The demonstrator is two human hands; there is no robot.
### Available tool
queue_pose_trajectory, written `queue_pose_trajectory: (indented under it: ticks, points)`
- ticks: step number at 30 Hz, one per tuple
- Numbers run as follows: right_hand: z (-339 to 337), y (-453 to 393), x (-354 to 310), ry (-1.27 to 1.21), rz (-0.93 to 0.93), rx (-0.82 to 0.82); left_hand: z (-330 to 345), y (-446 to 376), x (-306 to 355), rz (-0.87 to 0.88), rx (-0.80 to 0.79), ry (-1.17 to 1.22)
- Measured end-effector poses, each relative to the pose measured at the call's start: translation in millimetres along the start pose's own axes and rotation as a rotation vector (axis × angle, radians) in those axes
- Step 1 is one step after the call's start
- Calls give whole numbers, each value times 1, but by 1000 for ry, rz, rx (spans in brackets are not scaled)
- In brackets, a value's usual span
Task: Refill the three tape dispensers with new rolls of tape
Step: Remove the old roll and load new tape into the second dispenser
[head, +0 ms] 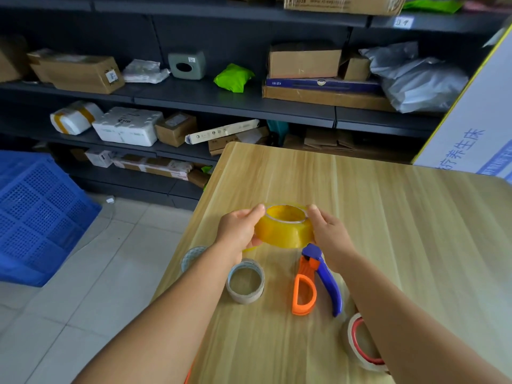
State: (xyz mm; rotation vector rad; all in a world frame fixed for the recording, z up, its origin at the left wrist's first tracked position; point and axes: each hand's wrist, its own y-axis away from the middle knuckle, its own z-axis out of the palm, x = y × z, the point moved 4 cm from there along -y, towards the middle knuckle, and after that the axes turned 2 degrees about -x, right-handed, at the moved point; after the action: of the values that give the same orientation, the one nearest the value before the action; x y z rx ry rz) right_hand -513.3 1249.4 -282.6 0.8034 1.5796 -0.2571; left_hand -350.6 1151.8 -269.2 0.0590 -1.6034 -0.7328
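We gripped the yellow tape roll (284, 228) with left hand (238, 231) and right hand (329, 236) (probably hunting its loose end) above the table's (388, 217) left edge.

**Both hands up, gripping**

Both forearms reach fwd from the near edge, converging. Left hand (239, 231) and right hand (328, 231) face each other, palms inward, fingers curled, thumbs on top, clamping the yellow tape roll (284, 230) btwn them.

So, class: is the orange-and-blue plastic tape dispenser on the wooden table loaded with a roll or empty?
Empty: the orange-and-blue plastic tape dispenser shows bare table through its orange loop.
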Motion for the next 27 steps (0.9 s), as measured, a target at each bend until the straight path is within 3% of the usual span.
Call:
queue_pose_trajectory:
  ticks: [7, 9, 12, 14, 16, 19, 22, 27]
  points:
    - [2, 19, -1, -62, 6, -172, 0, 4, -11, -109, 27, 98]
    - [2, 25, -3, 79, -74, -231, 0, 5, -11, -112, 43, 85]
    - [6, 33, -9, 557, -309, -229, 2, 8, -12, -107, 59, 39]
    - [9, 35, -11, 634, -416, -182, 5, 11, -10, -83, 51, -2]
    - [4, 34, -7, 542, -375, -104, 7, 13, -7, -35, 28, -36]
    - [-9, 32, 6, 259, -138, -54, 12, 18, -2, 157, -76, -208]
    - [-13, 33, 16, 35, -20, -107, 15, 23, -2, 343, -154, -409]
    - [-15, 33, 20, -319, -10, -218, 11, 25, -5, 381, -236, -424]
